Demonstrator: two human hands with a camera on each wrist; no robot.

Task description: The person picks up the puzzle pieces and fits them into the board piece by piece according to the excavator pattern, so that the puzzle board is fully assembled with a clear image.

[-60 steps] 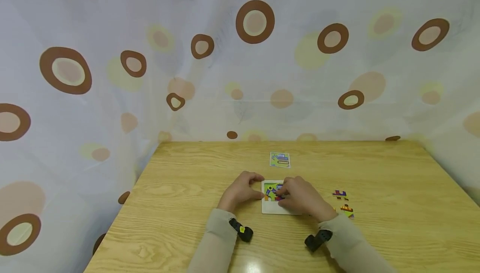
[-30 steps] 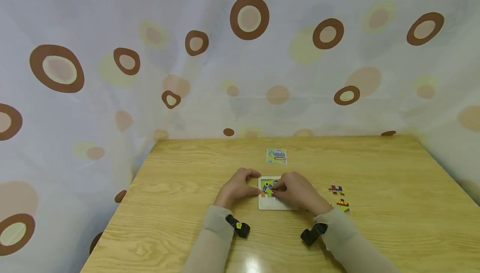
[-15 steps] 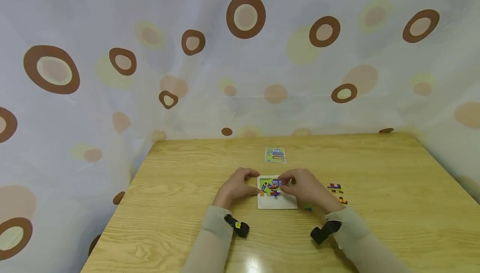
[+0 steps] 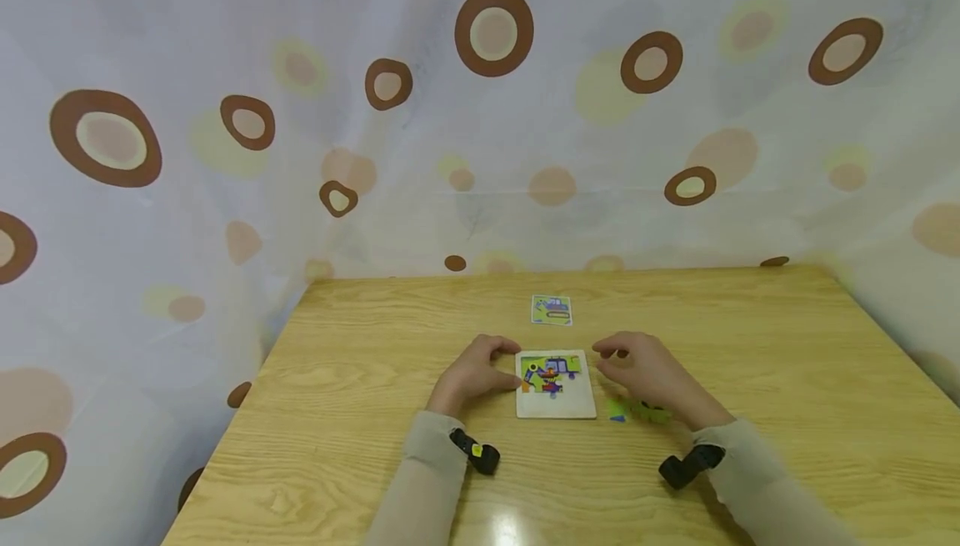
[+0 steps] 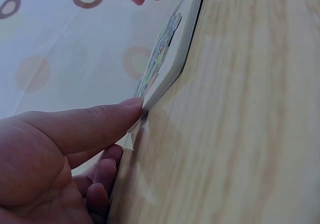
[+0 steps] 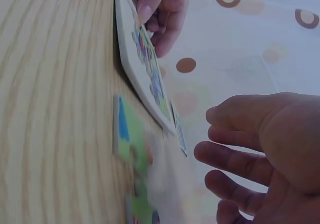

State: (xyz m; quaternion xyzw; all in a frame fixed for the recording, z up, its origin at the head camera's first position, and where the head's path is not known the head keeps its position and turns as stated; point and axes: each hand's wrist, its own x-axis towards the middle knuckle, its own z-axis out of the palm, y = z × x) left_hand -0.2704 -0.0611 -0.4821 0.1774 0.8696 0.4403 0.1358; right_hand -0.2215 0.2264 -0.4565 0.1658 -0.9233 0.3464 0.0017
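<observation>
A white jigsaw puzzle tray (image 4: 555, 409) lies flat on the table, its upper part filled with joined colourful pieces (image 4: 551, 374) that show part of a digger; the lower part is bare. My left hand (image 4: 477, 373) holds the tray at its left edge, thumb (image 5: 112, 118) on the rim and fingers by the far corner. To the right of the tray hovers my right hand (image 4: 651, 369), fingers loosely bent, with nothing in them. Below it lie loose green puzzle pieces (image 4: 649, 413), one with a blue corner (image 6: 124, 124); the right forearm hides other pieces.
A small picture card (image 4: 551, 310) of a blue digger lies beyond the tray. The wooden table (image 4: 390, 479) ends at a spotted curtain (image 4: 420, 221) at the back and sides. Each wrist wears a black strap camera (image 4: 692, 468).
The right hand pressed and adjusted pieces in the tray, then let go and moved right, off the tray. More of the digger picture now shows. The left hand stays at the tray's left edge.
</observation>
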